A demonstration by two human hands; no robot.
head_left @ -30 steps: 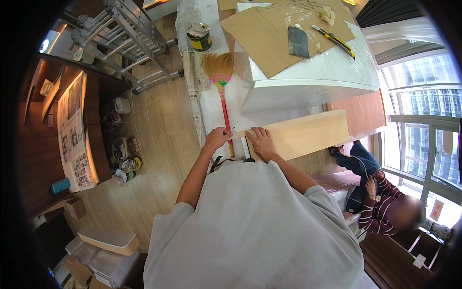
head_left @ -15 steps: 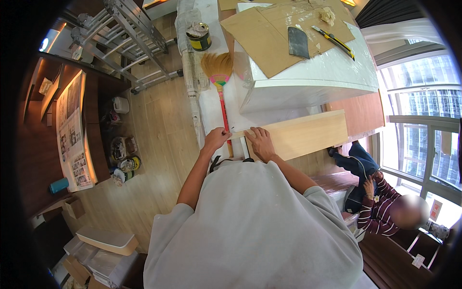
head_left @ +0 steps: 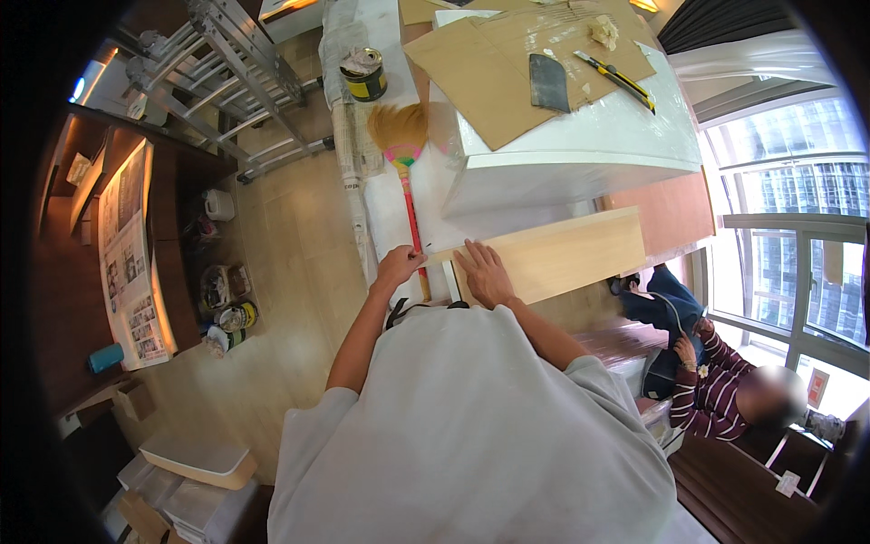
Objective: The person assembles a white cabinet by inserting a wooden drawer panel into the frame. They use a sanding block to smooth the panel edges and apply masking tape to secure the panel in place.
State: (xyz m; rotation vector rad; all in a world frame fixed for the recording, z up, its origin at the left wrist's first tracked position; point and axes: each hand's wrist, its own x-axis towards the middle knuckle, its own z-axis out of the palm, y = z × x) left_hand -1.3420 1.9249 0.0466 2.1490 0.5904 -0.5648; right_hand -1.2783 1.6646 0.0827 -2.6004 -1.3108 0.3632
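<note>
A pale wooden board (head_left: 566, 254) stretches rightward in front of my body. My right hand (head_left: 487, 275) rests on its left part, fingers extended and fairly flat. At the board's left end, my left hand (head_left: 397, 267) is closed, thumb and fingertips pinching the end of a narrow pale strip (head_left: 439, 257) along the board's edge. Just beyond the left hand lies a broom (head_left: 408, 195) with a red handle and straw bristles pointing away from me; its handle passes beside my fingertips. Part of the strip is hidden by my fingers.
A plastic-wrapped white cabinet (head_left: 580, 168) carries cardboard (head_left: 480, 91), a dark scraper blade (head_left: 548, 83) and a yellow utility knife (head_left: 616, 80). An open can (head_left: 363, 82) stands by the broom. At left are a ladder (head_left: 240, 82) and paint cans (head_left: 234, 319). A person (head_left: 716, 381) sits at right.
The whole view has shifted slightly. My right hand's fingers have straightened and flattened on the board. My left hand keeps its pinch at the board's left end.
</note>
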